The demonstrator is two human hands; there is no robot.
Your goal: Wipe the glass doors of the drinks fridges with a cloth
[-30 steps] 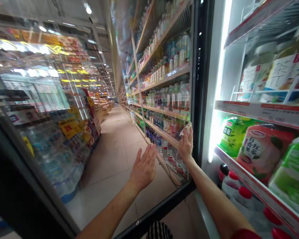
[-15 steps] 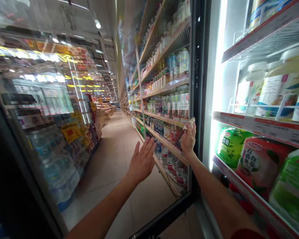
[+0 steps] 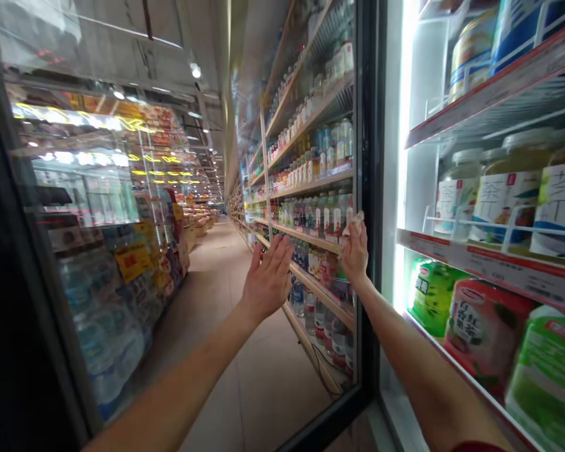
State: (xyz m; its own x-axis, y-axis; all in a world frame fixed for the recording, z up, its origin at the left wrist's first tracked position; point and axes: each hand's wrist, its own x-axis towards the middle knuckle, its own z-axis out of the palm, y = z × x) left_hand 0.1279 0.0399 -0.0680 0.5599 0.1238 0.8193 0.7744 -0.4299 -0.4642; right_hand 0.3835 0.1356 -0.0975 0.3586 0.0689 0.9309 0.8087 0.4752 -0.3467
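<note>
Left of “茶π” bottles (image 3: pixel 492 204) and a red “百香果红茶” pack (image 3: pixel 475 326), the right hand (image 3: pixel 355 258) clasps a crumpled pale cloth (image 3: pixel 354 226) against the upright black-framed glass door (image 3: pixel 368 157), the left hand (image 3: pixel 268 279) spread flat, fingertips up

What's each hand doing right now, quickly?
Left hand: open, holding nothing, fingers extended.
Right hand: closed on a crumpled whitish cloth at the glass door.
</note>
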